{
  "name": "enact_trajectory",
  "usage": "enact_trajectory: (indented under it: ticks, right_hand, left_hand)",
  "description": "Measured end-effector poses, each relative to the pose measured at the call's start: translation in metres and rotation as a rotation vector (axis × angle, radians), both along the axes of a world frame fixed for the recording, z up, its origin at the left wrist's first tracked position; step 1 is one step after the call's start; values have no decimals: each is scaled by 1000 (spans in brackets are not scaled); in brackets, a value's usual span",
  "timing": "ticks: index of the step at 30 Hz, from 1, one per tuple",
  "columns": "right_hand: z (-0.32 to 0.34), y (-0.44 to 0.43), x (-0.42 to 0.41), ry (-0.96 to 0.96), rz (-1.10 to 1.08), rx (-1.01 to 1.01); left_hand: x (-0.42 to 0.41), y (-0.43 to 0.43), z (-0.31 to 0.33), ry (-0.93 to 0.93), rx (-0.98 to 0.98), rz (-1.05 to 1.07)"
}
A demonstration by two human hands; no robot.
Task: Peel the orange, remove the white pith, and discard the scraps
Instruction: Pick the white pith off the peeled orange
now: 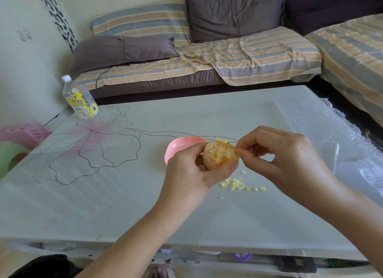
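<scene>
**Pith-picking stage, scraps not binned yet**

Closest in: cupping the orange (219,156) in the left hand (186,169), fingers and thumb curled round its underside, held up off the table (124,194). Pinching a thin strand of pith (236,150) at the fruit's right edge with the right hand (286,153), thumb and forefinger closed on it, other fingers loosely curled. Can't tell how long the strand is, too small.

Looks well past the peeling: no rind on the fruit, just patchy white over orange flesh. So, mid pith removal by my reckoning, with plenty of white left on top.

Next move probably calls for drawing that strand off gently, along the segment rather than into it, to avoid tearing the skin. Then turning the fruit in the left hand to reach the rest.

Just below and between the hands, on the table: a scatter of small yellowish scraps (238,184). Not yet gathered up or thrown out.

Right behind the left hand: a pink bowl (178,148), partly hidden by the knuckles. Nothing visible in the part that shows. Some yellow bits poking up past the top of the orange, maybe in the bowl, maybe on the fruit, hard to say.

Further out past the right hand: bubble wrap (315,120). Far off beyond the left hand: a clear bottle (79,99), cap on, contents unclear. Behind all that, a striped sofa (228,55).
</scene>
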State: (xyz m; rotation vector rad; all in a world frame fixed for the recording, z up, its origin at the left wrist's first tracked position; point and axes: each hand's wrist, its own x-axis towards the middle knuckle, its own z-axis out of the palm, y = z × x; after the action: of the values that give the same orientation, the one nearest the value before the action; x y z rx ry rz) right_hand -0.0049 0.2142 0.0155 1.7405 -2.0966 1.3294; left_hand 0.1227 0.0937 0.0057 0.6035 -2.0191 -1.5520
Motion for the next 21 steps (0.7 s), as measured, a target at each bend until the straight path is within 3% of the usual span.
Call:
enact_trajectory:
  ticks: [10, 21]
  right_hand:
    - [2, 2, -3, -97, 30, 81]
    - [2, 5, -3, -167, 115, 87]
  left_hand:
    - [0, -1, -4, 0, -41, 13]
    - [-2, -6, -1, -9, 86, 26]
